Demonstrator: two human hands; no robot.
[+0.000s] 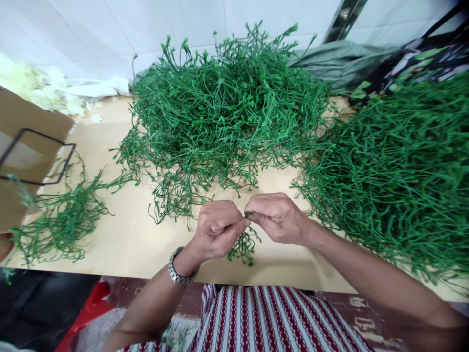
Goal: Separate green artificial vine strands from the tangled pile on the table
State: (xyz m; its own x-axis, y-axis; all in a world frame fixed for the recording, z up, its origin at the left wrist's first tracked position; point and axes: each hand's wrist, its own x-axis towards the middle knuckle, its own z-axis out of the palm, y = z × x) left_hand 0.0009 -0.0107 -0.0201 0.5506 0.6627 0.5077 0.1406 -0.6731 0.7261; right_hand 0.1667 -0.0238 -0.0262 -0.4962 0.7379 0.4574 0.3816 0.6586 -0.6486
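Note:
My left hand (220, 229), with a metal watch on its wrist, is closed in a pinch near the front edge of the table (146, 239). Beside it my right hand (276, 217) is also closed, its fingertips almost touching the left ones. Both pinch a small green plastic stem piece (248, 214) between them. A sprig of green stems (244, 248) hangs or lies just below the fingertips; whether it joins the pinched piece is hard to tell. Behind my hands rises a big heap of green artificial stems (220, 112).
Another large green pile (403, 171) covers the right side. A smaller bunch (66, 220) lies at the left, by a cardboard box (32, 117) and a black wire frame (51, 183). Pale flowers (47, 88) and a tiled wall (91, 29) are behind.

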